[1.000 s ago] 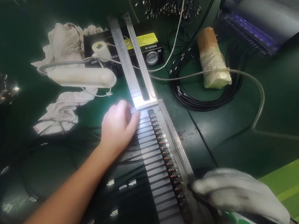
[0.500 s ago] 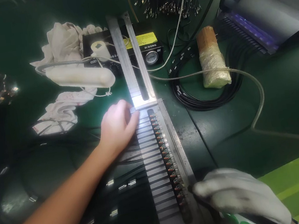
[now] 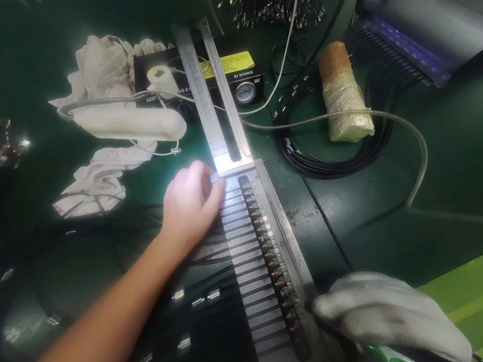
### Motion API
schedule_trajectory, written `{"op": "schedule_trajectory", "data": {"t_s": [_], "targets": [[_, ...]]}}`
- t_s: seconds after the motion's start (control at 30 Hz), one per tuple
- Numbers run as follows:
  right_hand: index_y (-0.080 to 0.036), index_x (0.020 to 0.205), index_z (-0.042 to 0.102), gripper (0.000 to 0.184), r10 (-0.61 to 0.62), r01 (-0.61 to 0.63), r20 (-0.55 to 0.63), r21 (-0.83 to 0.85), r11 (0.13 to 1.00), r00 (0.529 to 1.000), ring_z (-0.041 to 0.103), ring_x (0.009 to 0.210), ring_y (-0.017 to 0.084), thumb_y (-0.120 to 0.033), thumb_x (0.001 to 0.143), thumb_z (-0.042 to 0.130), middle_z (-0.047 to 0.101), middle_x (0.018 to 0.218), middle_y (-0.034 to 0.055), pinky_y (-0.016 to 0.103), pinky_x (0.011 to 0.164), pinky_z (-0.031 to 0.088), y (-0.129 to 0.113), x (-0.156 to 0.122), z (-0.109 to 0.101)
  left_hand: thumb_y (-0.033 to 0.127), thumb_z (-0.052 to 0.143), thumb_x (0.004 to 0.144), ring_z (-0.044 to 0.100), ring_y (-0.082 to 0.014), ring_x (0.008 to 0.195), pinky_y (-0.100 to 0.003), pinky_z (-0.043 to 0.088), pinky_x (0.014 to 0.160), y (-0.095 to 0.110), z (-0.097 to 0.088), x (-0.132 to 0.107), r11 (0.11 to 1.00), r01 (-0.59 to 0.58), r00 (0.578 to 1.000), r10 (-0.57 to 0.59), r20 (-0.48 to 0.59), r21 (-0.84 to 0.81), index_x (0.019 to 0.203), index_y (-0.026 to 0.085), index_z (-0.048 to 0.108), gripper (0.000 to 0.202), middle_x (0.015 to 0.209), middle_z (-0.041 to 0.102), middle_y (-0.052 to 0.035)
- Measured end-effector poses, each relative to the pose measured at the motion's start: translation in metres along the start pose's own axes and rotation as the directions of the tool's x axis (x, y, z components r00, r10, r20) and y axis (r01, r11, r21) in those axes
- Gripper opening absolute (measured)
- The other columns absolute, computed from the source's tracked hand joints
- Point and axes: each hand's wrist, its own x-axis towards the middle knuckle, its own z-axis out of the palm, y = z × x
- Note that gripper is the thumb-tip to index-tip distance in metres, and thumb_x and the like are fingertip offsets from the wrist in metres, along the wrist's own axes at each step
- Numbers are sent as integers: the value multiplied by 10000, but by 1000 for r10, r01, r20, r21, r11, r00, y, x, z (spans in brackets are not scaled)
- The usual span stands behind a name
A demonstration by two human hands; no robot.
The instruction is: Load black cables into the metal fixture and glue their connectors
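Observation:
A long slotted metal jig [image 3: 247, 252] lies across the bench, with dark cables set in its parallel grooves. Along its black channel is a row of stripped cable ends [image 3: 272, 254] showing orange and bare wire. My bare left hand [image 3: 191, 203] has its fingers curled and thumb pressed at the jig's left edge, near the crossbar. A white, stained glove covers my right hand [image 3: 390, 316], which is closed around a dark tool with a green-and-white label [image 3: 390, 359]. The tool's black tip is by the jig's lower right side; its exact kind is partly hidden.
Behind the jig sits a black control box [image 3: 250, 87] with a gauge. To the right are a coil of black cable [image 3: 311, 165], a plastic-wrapped block [image 3: 348, 106] and a clear hose [image 3: 421, 150]. At left lie crumpled cloths [image 3: 102, 68] and a white cylinder [image 3: 129, 122].
Hardly anything differs. Both hands keep their places at the jig, and the right one still grips the labelled tool.

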Motion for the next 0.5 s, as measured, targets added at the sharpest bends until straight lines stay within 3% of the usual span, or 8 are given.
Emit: {"op": "schedule_trajectory", "data": {"t_s": [0.1, 0.33, 0.5], "targets": [[-187, 962, 616, 92, 98, -97, -134, 13, 995, 986, 743, 797, 187, -274, 974, 589, 747, 915, 59, 288, 817, 604, -5, -1, 7, 390, 505, 899, 495, -201, 707, -332, 376, 633, 0, 0, 0, 1000, -2, 1000, 2, -2, 3, 857, 232, 476, 166, 715, 517, 6], [-184, 949, 630, 138, 107, -107, -83, 8, 994, 991, 746, 771, 194, -318, 969, 603, 757, 924, 75, 286, 764, 613, -7, 1, 7, 386, 505, 898, 503, -202, 709, -334, 384, 637, 1, 0, 0, 1000, -6, 1000, 6, -4, 7, 856, 234, 477, 161, 716, 519, 5], [-205, 939, 641, 142, 139, -140, -156, 1, 990, 978, 742, 737, 209, -341, 962, 607, 757, 892, 63, 319, 743, 623, -9, 2, 11, 389, 499, 898, 500, -199, 695, -330, 383, 625, 2, 0, 1, 1000, -1, 1000, 1, -6, 13, 847, 235, 471, 165, 711, 520, 6]]}}
